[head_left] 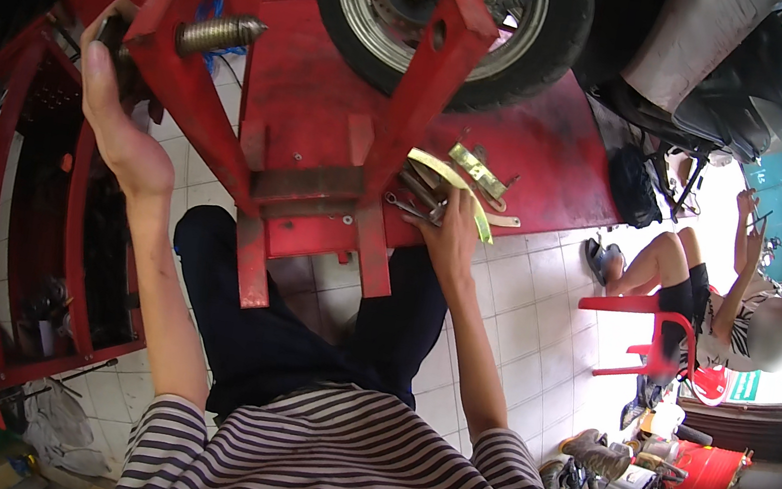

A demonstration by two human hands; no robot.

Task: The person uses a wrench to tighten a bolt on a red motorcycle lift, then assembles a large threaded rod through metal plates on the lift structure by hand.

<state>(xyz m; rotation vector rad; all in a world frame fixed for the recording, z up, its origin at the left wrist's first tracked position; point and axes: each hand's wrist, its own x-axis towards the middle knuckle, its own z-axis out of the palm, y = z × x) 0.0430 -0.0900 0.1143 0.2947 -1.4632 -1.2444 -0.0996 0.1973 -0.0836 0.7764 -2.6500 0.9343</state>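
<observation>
A red wheel clamp (308, 190) with two upright arms rises from the near end of a red lift platform (320, 42). Its left arm carries a thick threaded screw (220, 35). My left hand (118, 108) is at the outer end of this screw, its fingers curled around a dark handle partly hidden by the palm. Over at the platform's near right corner, my right hand (453, 239) closes on a metal wrench (404, 206). Beside its fingers lie a curved yellow-green strip (447, 174) and a yellowish metal bracket (479, 171).
A motorcycle wheel (553, 41) stands on the platform beyond the clamp. Left is a red tool cabinet (1, 217). To the right, a person sits on a red plastic chair (641, 328); shoes and parts (597, 458) lie near a red drum (704, 484).
</observation>
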